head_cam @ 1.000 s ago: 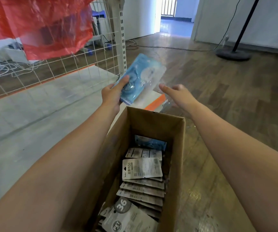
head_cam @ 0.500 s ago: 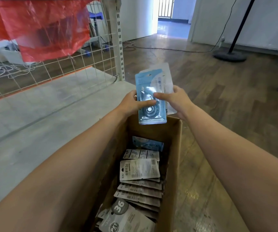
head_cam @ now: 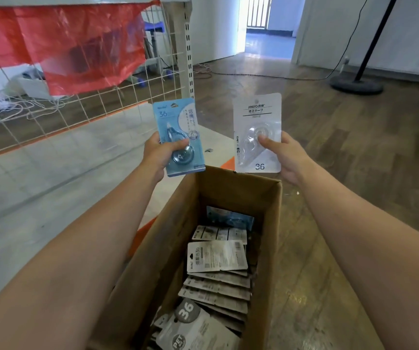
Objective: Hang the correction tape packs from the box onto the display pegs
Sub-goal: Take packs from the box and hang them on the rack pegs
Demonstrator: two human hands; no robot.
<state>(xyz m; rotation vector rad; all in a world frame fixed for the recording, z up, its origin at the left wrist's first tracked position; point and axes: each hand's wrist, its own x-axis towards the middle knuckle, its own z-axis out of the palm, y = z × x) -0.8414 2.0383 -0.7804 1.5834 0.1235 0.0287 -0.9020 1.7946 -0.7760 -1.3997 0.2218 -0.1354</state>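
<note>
Over the open brown cardboard box (head_cam: 231, 195) of stacked packs, your hands are apart, left hand (head_cam: 158, 155) gripping the blue carded correction tape pack (head_cam: 178, 132), right hand (head_cam: 285, 154) pinching the white one (head_cam: 257, 117); keep hang holes upward, hang one pack at a time.

"JINUO", "36" on white pack (head_cam: 257, 117)
</note>
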